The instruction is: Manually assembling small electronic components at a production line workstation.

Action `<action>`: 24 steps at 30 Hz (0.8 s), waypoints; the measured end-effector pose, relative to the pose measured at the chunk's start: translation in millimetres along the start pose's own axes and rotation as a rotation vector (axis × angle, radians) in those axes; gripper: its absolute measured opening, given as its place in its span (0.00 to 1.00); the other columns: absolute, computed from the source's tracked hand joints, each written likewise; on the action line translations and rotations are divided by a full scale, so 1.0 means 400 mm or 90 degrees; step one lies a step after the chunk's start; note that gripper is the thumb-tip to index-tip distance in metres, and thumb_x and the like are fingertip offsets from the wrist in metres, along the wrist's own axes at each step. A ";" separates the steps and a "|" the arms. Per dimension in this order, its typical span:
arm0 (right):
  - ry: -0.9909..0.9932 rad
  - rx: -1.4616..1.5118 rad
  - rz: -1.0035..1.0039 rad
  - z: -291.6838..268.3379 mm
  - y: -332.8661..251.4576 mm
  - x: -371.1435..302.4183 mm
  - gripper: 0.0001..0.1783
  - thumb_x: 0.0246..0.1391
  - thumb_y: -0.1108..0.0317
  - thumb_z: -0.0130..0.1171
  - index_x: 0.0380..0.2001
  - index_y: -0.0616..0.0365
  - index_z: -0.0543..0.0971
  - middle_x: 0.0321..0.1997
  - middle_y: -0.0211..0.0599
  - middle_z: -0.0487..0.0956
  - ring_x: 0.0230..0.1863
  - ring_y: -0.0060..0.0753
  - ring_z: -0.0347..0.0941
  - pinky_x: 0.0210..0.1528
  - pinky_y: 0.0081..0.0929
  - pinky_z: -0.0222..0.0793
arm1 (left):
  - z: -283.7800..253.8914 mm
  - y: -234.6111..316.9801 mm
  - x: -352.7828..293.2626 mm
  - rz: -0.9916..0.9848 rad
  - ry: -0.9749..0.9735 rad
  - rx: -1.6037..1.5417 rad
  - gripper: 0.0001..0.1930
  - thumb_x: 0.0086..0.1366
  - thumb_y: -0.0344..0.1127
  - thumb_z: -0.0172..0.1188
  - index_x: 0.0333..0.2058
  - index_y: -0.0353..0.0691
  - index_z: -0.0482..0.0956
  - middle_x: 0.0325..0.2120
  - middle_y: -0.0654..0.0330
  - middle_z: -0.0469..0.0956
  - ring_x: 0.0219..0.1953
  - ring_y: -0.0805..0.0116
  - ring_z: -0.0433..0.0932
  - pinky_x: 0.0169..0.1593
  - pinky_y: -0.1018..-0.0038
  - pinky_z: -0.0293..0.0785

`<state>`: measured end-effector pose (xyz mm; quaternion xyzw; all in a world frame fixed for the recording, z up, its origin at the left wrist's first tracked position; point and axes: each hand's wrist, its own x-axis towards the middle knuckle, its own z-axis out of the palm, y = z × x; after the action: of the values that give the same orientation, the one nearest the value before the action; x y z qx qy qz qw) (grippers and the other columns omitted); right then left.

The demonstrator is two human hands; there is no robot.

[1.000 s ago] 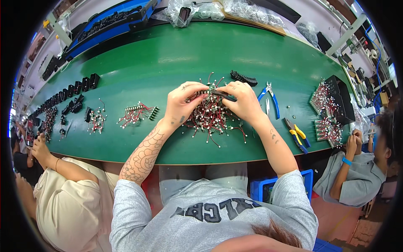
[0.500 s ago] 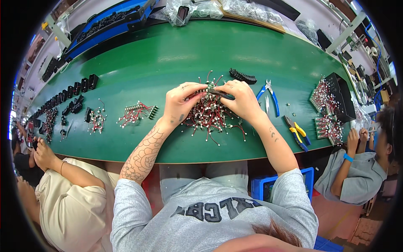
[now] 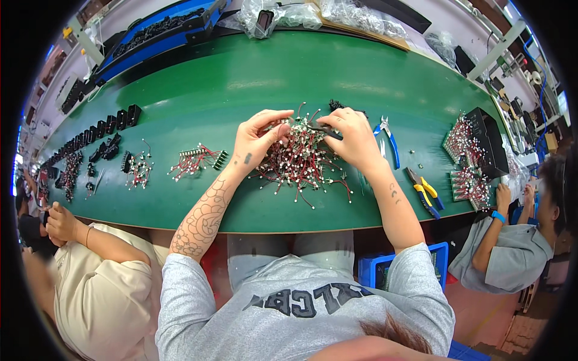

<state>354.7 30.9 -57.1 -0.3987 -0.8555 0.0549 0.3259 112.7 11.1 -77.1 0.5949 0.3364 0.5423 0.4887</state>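
Note:
A heap of small circuit boards with red wires and white connectors (image 3: 298, 159) lies on the green table (image 3: 271, 72) before me. At the heap's left edge is my left hand (image 3: 256, 138); its thumb and forefinger are apart, with nothing visible gripped between them. My right hand (image 3: 352, 138) is closed around a slim dark tool (image 3: 328, 132), whose tip points left over the top of the heap. Its exact kind is hidden by the fingers. Just behind the right hand, a black ridged strip (image 3: 337, 106) is partly covered.
Right of the heap lie blue-handled cutters (image 3: 390, 141) and yellow-and-blue pliers (image 3: 426, 191). A black box (image 3: 490, 141) stands beside wired boards. Smaller wired boards (image 3: 195, 157) and black housings (image 3: 111, 125) sit left. Co-workers sit on both sides.
My hands have moved apart. The left thumb and forefinger have spread away from the small board they held at the heap's top; the dark tool stays in my right hand.

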 end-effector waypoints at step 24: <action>-0.030 0.077 0.043 0.025 -0.026 -0.011 0.16 0.45 0.70 0.63 0.41 0.53 0.85 0.34 0.31 0.80 0.36 0.35 0.73 0.48 0.30 0.67 | 0.018 -0.002 -0.014 0.111 0.036 0.165 0.11 0.58 0.20 0.67 0.42 0.34 0.83 0.36 0.62 0.82 0.34 0.77 0.81 0.41 0.85 0.76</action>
<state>344.0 22.3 -63.7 -0.4057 -0.8439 0.1272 0.3271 118.9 4.7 -79.1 0.6644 0.3642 0.5510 0.3497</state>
